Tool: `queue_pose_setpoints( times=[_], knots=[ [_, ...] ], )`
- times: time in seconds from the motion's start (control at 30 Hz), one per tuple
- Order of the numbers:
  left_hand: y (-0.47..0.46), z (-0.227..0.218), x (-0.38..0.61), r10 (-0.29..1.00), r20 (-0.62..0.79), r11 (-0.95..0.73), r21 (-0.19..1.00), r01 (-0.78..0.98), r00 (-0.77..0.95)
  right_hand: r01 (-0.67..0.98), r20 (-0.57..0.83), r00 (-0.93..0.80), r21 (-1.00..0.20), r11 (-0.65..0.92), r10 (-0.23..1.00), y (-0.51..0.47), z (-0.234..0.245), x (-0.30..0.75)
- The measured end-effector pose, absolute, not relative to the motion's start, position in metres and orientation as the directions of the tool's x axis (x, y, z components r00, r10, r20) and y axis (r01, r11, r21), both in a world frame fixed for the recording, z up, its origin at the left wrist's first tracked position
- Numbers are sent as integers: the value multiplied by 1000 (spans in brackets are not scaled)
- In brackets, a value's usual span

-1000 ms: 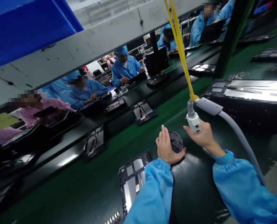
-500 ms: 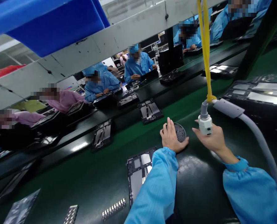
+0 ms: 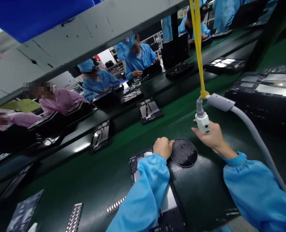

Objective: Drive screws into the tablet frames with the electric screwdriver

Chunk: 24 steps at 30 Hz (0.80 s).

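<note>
My left hand (image 3: pixel 163 147) is closed at the left rim of a round black dish (image 3: pixel 184 153) with a gridded or beaded-looking surface. Its thumb touches the rim; the other fingers are curled under and partly hidden. My right hand (image 3: pixel 212 137) is wrapped around a white electric screwdriver (image 3: pixel 202 123), which hangs upright from a yellow strap (image 3: pixel 198 58). Its lower end is out of sight behind the hand. Under my left forearm lies an opened tablet-like device (image 3: pixel 169 198), partly covered by the sleeve.
A grey cable (image 3: pixel 253 135) curves down on the right. Stacked device housings (image 3: pixel 265 96) stand beyond it. Strips of small metal parts (image 3: pixel 74 217) and a clear bag (image 3: pixel 24 211) lie front left. Other devices (image 3: pixel 149 110) rest along the green bench, with co-workers (image 3: pixel 139 59) across it.
My left hand has gone from spread over the round dish to curled at its left edge. The dish has come nearer to me. My right hand stays on the screwdriver.
</note>
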<state>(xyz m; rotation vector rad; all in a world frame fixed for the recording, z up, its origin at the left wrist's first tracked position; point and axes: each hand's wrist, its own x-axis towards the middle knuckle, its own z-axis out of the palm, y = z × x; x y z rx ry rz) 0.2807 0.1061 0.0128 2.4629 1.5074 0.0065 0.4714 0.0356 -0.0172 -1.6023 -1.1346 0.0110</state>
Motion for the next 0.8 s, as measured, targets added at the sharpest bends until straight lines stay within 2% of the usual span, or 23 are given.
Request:
queue_pose_setpoints(
  times=[0.07, 0.13, 0.17, 0.23, 0.27, 0.33, 0.4, 0.43, 0.47, 0.53, 0.6, 0.7, 0.8],
  knots=[
    [91, 16, 273, 843, -161, -491, 158, 857, 512, 645, 525, 540, -760, 77, 658, 36, -17, 472],
    [71, 20, 268, 769, -225, -576, 159, 802, 598, 645, 528, 532, -759, 87, 662, 36, -18, 472],
    [61, 22, 264, 711, -261, -623, 198, 757, 653, 644, 528, 530, -760, 91, 663, 36, -18, 472],
    [43, 28, 249, 578, -275, -682, 353, 640, 768, 635, 522, 534, -767, 91, 665, 36, -17, 471],
    [36, 29, 236, 539, -230, -683, 444, 580, 810, 628, 515, 539, -773, 90, 667, 35, -17, 470],
    [27, 26, 202, 596, -28, -652, 566, 504, 802, 612, 502, 546, -785, 89, 671, 35, -15, 469],
    [23, 15, 160, 754, 237, -612, 592, 525, 612, 599, 496, 548, -795, 98, 674, 35, -14, 468],
    [22, 7, 138, 817, 331, -570, 587, 575, 472, 593, 494, 548, -799, 103, 675, 36, -14, 468],
    [20, -2, 119, 876, 368, -480, 606, 635, 311, 588, 493, 549, -802, 107, 675, 36, -14, 469],
    [13, -21, 90, 948, 314, -267, 714, 647, 45, 579, 487, 556, -808, 107, 673, 36, -14, 470],
    [2, -35, 79, 981, 161, -78, 841, 535, -111, 547, 471, 579, -830, 111, 665, 35, -12, 469],
    [-16, -44, 88, 981, -35, 96, 942, 323, -192, 367, 390, 643, -912, 181, 659, 27, -2, 455],
    [-31, -43, 106, 971, -48, 99, 973, 208, -236, 104, 299, 619, -948, 301, 726, 18, 11, 426]
  ],
)
